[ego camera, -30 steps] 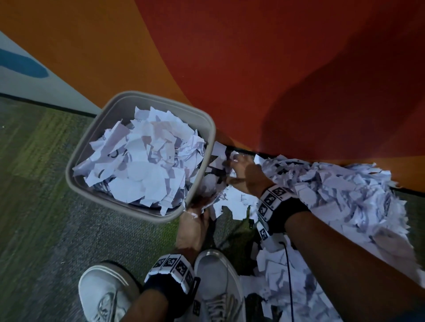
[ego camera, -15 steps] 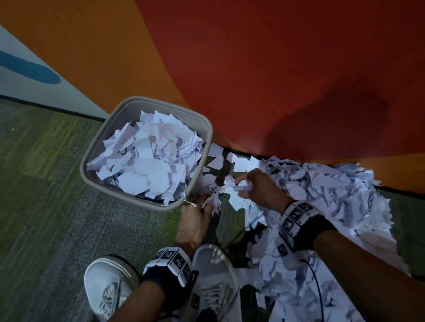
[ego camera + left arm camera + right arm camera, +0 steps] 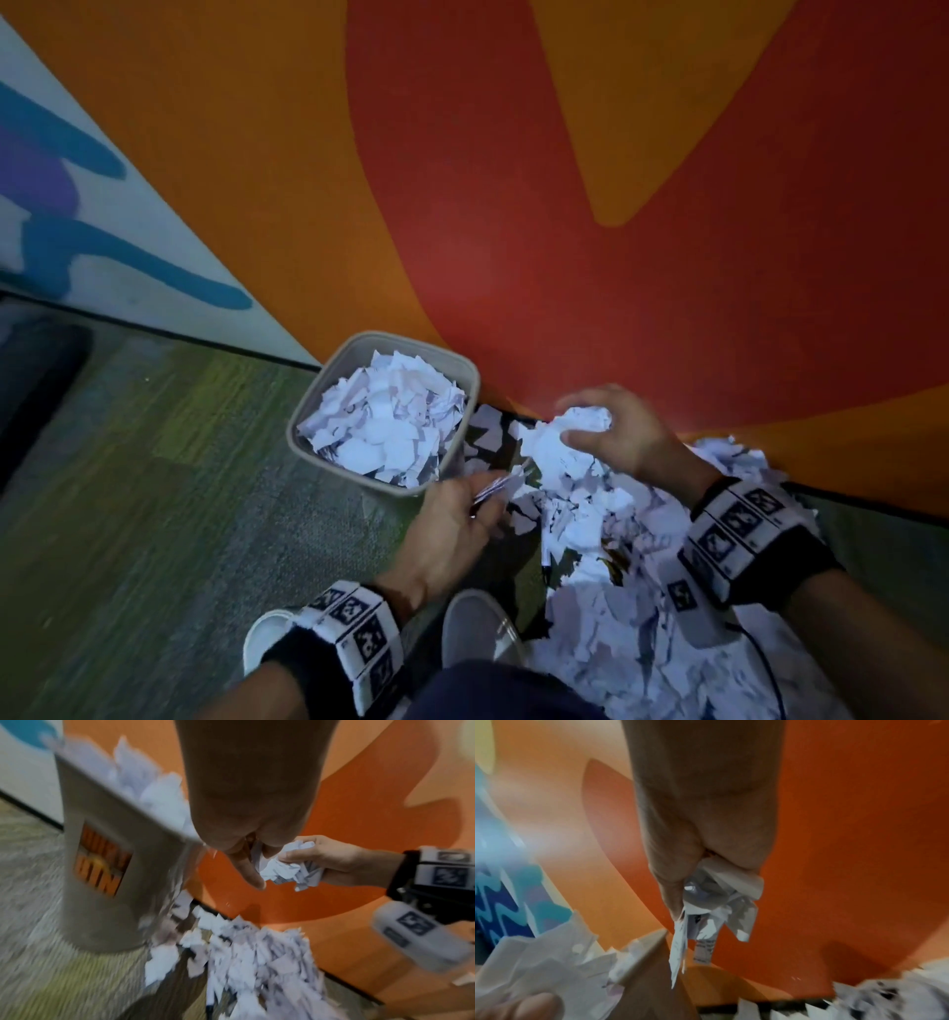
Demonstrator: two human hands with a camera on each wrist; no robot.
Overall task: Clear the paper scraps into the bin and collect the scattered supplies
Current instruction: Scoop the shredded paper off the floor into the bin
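Observation:
A grey bin heaped with white paper scraps stands on the carpet by the wall; its side carries an orange label. My right hand hangs to the right of the bin, above the floor, and grips a crumpled bunch of scraps; loose strips dangle from that bunch. My left hand is at the bin's near right corner and pinches a few thin scraps. A big pile of scraps covers the floor under and right of both hands. What looks like a pen lies in it.
The orange and red wall rises right behind the bin and the pile. My two white shoes stand just in front of the bin. Green-grey carpet stretches to the left, with a dark object at its far left edge.
My right hand has closed on a bunch of scraps from the floor pile and lifted it. My head has pulled back, so the bin looks smaller. My left hand stays by the bin's corner.

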